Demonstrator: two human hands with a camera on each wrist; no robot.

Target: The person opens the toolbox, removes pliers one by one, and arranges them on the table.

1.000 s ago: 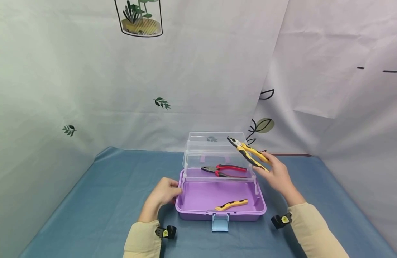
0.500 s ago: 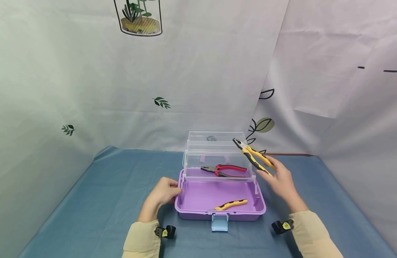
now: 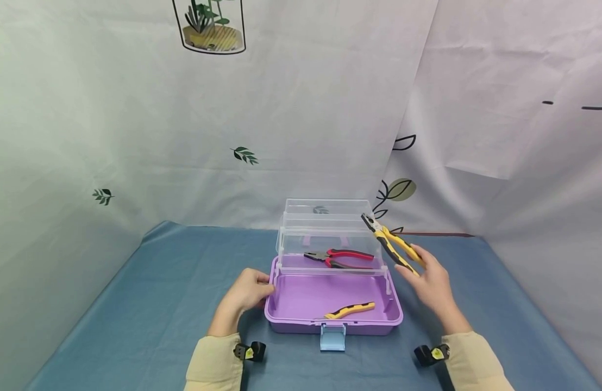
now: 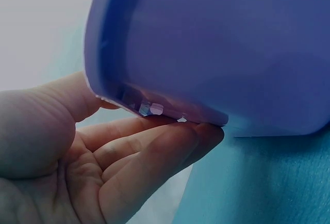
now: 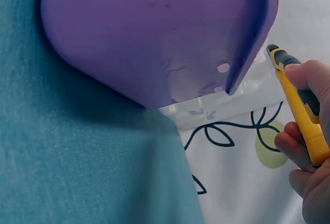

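Observation:
My right hand (image 3: 433,288) grips a pair of yellow-and-black combination pliers (image 3: 395,247) by the handles, raised beside the toolbox's right rear corner with the metal head pointing up and left. In the right wrist view the pliers (image 5: 296,108) sit between thumb and fingers. My left hand (image 3: 247,293) holds the left wall of a purple toolbox (image 3: 335,328); the left wrist view shows thumb and fingers at the toolbox (image 4: 206,43) edge. Red-and-black pliers (image 3: 350,253) lie in the clear tray (image 3: 296,270) at the back. A yellow-and-black handled tool (image 3: 352,310) lies at the toolbox front, its head hidden.
The clear lid (image 3: 330,208) stands raised behind the tray. A pale blue latch (image 3: 332,339) hangs down at the toolbox front. Blue cloth (image 3: 159,304) covers the table, and a white printed curtain (image 3: 306,108) closes off the back and sides.
My right hand has drawn the yellow-and-black pliers to the right and slightly down, away from over the clear lid. My left hand has stayed at the toolbox's left wall.

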